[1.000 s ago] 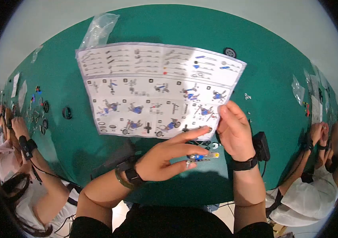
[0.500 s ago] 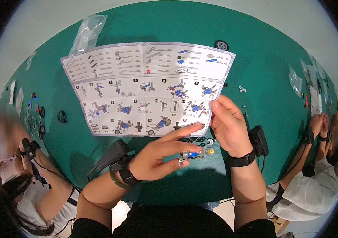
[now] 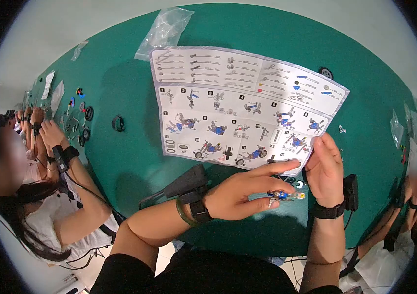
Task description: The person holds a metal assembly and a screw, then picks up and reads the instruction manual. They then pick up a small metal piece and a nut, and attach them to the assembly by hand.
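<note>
A printed instruction sheet (image 3: 228, 98), with numbered drawings of a small vehicle, is raised over the green table. My right hand (image 3: 325, 169) pinches its lower right edge between thumb and fingers. Just left of it, my left hand (image 3: 247, 192) holds a small blue and metal assembly (image 3: 282, 195) with a yellow part at its tip. The index finger of that hand is stretched out against the sheet's lower edge. Small dark parts and a light wrench-like piece (image 3: 300, 184) show partly beneath the sheet's lower right corner.
Plastic bag (image 3: 167, 29) behind the sheet; wheel (image 3: 325, 73) at its upper right; black ring (image 3: 118, 123) to the left. Loose parts and tyres (image 3: 87, 113) lie farther left on the green table (image 3: 267, 19). People sit at left (image 3: 81, 215) and right (image 3: 384, 259).
The view has turned left, so the table, sheet and both hands appear farther right. Both hands keep their holds on the sheet and the assembly.
</note>
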Demonstrator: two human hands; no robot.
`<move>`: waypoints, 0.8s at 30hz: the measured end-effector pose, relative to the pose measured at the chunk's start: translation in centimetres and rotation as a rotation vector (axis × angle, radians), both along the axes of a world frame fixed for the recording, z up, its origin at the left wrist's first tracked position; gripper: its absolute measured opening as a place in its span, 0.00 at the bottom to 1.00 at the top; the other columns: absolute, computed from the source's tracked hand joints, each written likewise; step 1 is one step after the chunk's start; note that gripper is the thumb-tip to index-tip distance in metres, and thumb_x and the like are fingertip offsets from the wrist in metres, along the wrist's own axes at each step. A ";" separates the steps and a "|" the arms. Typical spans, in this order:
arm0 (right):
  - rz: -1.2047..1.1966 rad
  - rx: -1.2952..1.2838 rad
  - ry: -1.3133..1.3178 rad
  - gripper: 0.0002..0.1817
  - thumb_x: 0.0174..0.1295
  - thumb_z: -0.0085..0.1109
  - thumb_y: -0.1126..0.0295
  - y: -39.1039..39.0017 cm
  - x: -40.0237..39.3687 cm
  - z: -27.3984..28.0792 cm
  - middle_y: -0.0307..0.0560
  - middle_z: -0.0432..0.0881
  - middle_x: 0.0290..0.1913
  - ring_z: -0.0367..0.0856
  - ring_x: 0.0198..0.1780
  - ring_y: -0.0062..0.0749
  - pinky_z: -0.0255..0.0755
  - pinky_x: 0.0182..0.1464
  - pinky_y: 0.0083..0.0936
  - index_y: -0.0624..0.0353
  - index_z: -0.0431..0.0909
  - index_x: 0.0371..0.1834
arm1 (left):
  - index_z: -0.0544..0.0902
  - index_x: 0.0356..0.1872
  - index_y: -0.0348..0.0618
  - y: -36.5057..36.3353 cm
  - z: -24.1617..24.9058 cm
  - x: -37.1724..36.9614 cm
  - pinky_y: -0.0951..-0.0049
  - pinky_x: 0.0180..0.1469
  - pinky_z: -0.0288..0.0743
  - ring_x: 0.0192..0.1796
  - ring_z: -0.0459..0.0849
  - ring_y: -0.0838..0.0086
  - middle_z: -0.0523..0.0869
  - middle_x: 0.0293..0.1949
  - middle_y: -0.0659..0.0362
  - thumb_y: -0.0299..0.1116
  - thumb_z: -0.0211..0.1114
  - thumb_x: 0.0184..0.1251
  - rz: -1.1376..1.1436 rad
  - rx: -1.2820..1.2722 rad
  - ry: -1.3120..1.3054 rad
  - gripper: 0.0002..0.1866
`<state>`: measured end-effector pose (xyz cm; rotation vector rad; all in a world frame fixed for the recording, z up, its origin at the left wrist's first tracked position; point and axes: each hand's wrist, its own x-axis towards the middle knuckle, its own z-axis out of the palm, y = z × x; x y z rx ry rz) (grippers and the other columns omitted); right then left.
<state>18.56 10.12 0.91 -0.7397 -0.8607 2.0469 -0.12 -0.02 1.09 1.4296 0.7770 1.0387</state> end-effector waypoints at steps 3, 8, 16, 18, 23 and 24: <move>0.015 0.007 0.007 0.16 0.72 0.48 0.69 0.1 0.2 -0.1 0.48 0.81 0.55 0.79 0.55 0.30 0.71 0.59 0.30 0.65 0.73 0.58 | 0.80 0.56 0.41 0.0 -0.1 0.1 0.60 0.71 0.55 0.74 0.61 0.54 0.62 0.72 0.43 0.22 0.61 0.63 0.006 0.006 -0.012 0.18; 0.003 0.004 0.003 0.16 0.73 0.47 0.69 0.0 0.2 -0.1 0.49 0.80 0.56 0.79 0.56 0.31 0.71 0.60 0.31 0.65 0.73 0.58 | 0.80 0.56 0.41 0.0 -0.1 0.1 0.60 0.71 0.56 0.74 0.62 0.54 0.62 0.72 0.43 0.22 0.61 0.63 0.017 0.024 -0.010 0.18; 0.002 0.005 -0.001 0.17 0.73 0.47 0.69 0.0 0.2 -0.1 0.49 0.80 0.56 0.78 0.57 0.32 0.70 0.60 0.31 0.66 0.72 0.59 | 0.80 0.55 0.42 0.0 -0.1 0.1 0.60 0.71 0.56 0.74 0.62 0.54 0.63 0.72 0.43 0.23 0.62 0.64 0.017 0.001 -0.023 0.18; 0.002 0.011 0.002 0.17 0.73 0.47 0.69 0.1 0.3 -0.3 0.49 0.80 0.57 0.78 0.57 0.32 0.70 0.61 0.31 0.66 0.72 0.59 | 0.80 0.55 0.42 0.0 -0.2 0.2 0.60 0.71 0.56 0.74 0.62 0.54 0.63 0.72 0.43 0.23 0.62 0.64 0.019 0.001 -0.025 0.17; 0.006 0.026 0.004 0.17 0.73 0.47 0.69 0.1 0.2 -0.3 0.49 0.80 0.56 0.78 0.57 0.32 0.70 0.61 0.32 0.66 0.72 0.59 | 0.81 0.55 0.42 -0.1 -0.1 0.1 0.60 0.71 0.56 0.73 0.62 0.54 0.62 0.72 0.44 0.24 0.62 0.64 0.015 -0.002 -0.017 0.17; 0.006 0.028 0.005 0.17 0.73 0.47 0.69 0.1 0.1 -0.3 0.49 0.80 0.56 0.78 0.57 0.32 0.70 0.61 0.32 0.66 0.72 0.59 | 0.81 0.55 0.42 -0.1 -0.1 0.1 0.60 0.71 0.56 0.74 0.62 0.54 0.62 0.72 0.44 0.24 0.62 0.64 0.014 -0.001 -0.019 0.17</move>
